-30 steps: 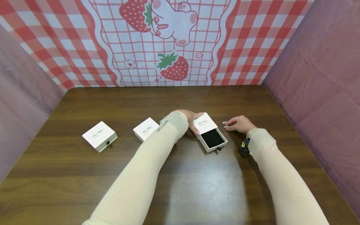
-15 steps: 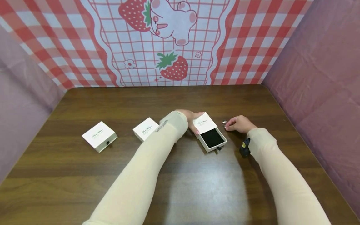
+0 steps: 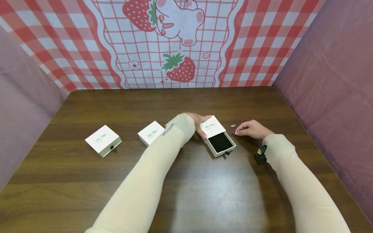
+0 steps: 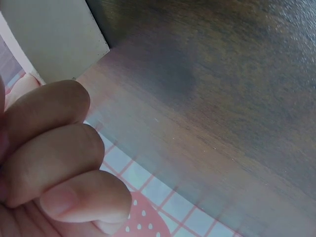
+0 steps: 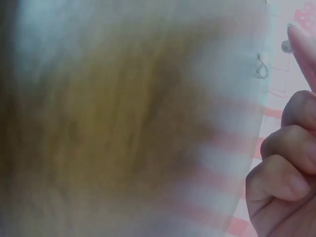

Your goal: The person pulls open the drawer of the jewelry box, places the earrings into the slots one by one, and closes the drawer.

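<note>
A white gift box [image 3: 213,127] stands on the table, its drawer [image 3: 220,142] slid partway out toward the front right and lined in black. My left hand [image 3: 197,123] grips the box's outer sleeve across its far left side; the left wrist view has curled fingers beside the pale box wall [image 4: 52,34]. To the right of the box, thumb and forefinger of my right hand [image 3: 254,129] pinch a small silvery earring [image 5: 287,45] with a round bead. A second, loop-shaped earring [image 5: 261,69] lies on the table just beyond those fingertips.
Two more white boxes, both shut, stand to the left: one at far left [image 3: 103,140], another [image 3: 151,132] partly behind my left sleeve. A red-checked cloth [image 3: 256,42] hangs behind the brown wooden table [image 3: 125,197]. Pink cloth [image 3: 335,81] hangs at the right side.
My right hand has drawn slightly right, and the pinched earring has come away from the other one, which stays put. The left hand and the boxes have not moved.
</note>
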A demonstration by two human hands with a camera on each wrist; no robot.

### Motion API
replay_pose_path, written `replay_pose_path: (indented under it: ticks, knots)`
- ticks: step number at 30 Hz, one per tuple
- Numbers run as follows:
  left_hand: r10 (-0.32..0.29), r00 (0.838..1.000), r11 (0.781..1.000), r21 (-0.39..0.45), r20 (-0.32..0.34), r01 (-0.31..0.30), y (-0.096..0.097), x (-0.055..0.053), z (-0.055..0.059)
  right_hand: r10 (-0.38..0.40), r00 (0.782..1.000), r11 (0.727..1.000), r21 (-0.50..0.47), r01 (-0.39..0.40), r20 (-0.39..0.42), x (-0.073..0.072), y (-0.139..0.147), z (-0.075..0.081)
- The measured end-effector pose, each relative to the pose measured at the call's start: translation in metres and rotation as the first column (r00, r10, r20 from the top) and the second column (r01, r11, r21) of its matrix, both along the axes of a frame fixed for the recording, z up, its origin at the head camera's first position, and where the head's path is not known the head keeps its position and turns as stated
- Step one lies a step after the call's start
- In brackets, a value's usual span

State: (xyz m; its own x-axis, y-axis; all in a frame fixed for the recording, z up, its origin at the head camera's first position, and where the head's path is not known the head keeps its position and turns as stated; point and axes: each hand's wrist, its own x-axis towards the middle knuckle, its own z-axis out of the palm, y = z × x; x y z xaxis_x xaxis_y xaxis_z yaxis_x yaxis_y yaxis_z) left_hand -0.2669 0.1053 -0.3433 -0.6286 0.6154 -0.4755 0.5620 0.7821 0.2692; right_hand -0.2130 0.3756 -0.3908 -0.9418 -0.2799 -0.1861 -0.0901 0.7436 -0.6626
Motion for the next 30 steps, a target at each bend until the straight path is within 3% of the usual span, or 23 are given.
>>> replay_pose_path:
  ticks: [12,21,30]
  knots:
    - [-0.002,1.000,1.000,-0.010,0.006,0.002,-0.001,-0.001,-0.002,0.082,0.996,0.996,-0.041,-0.080,0.028,0.005,0.008,0.021]
    - [0.007,1.000,1.000,0.009,0.012,-0.007,0.001,0.000,-0.001,0.197,0.970,0.979,-0.082,-0.187,0.144,0.004,0.016,0.034]
    - [0.005,1.000,1.000,-0.007,0.011,-0.005,0.000,-0.002,0.000,0.239,0.959,0.961,-0.179,-0.211,0.150,0.003,0.008,0.033]
